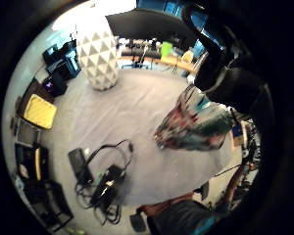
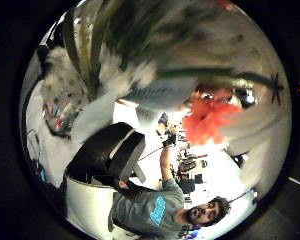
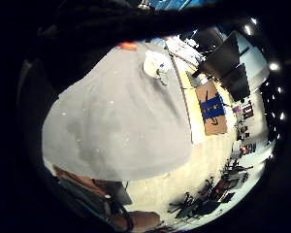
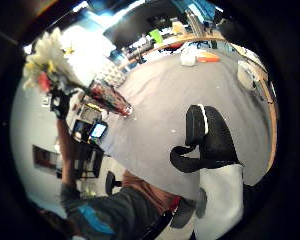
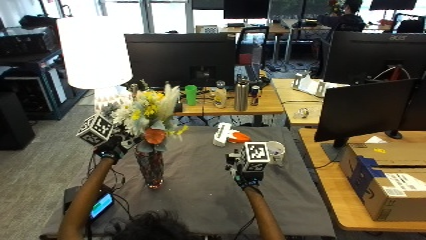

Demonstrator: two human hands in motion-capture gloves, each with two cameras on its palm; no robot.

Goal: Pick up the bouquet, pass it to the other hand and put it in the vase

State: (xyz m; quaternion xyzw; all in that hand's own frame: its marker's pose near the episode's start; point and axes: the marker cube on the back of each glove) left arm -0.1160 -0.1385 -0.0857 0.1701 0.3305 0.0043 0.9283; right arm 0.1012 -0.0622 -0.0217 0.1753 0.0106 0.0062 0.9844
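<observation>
In the outside view my left hand [image 5: 114,146] grips the bouquet [image 5: 150,122] by its patterned wrap and holds it upright above the left part of the dark tablecloth [image 5: 200,185]. It has white and yellow flowers and one orange bloom. Its flowers [image 2: 205,115] fill the left thumb side view, and the wrap [image 1: 193,125] hangs below my fingers [image 1: 230,78]. The white vase [image 5: 110,102] with a triangle pattern stands behind the bouquet at the table's far left corner, and appears in the palm views too: vase [image 1: 98,54], vase [image 4: 110,70]. My right hand [image 5: 243,172] hovers over the table's middle, fingers relaxed, holding nothing.
A white mug [image 5: 274,150] and a white and orange object [image 5: 226,134] lie at the far side of the cloth. A dark device with cables [image 1: 105,181] lies beyond the table's left edge. Monitors [image 5: 180,55] and a desk with bottles stand behind.
</observation>
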